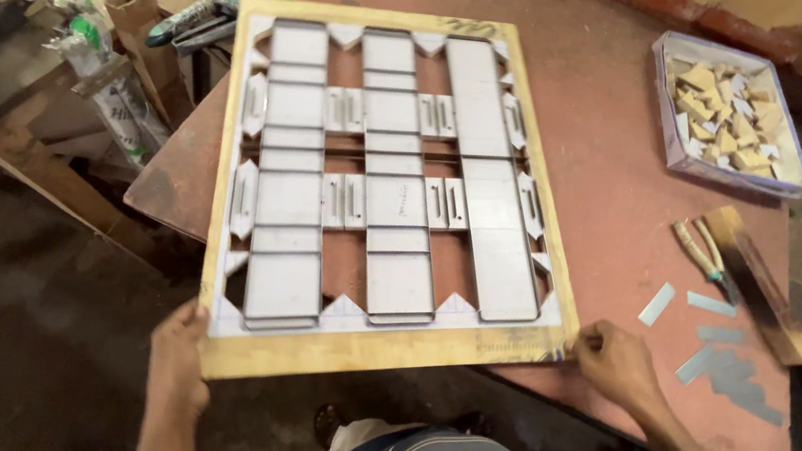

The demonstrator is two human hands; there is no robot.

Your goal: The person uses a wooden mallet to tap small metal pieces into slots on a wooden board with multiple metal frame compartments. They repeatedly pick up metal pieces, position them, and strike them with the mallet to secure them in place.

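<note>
Both hands (bare) hold die board.

You're looking at a flat wooden die board, yellowish at the rim, lying on the reddish table, its near edge overhanging, its face carrying grey panels outlined by steel rules.

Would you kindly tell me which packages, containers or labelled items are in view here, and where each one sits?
Clear plastic tray: right side of the reddish table, rectangular, filled with small tan and white pieces.
Brown cardboard carton: top left, beyond the table edge, tall and open-topped.
Printed white and green packets: top left beside the carton, crumpled; print too small to tell.
No signs or screens show.
</note>
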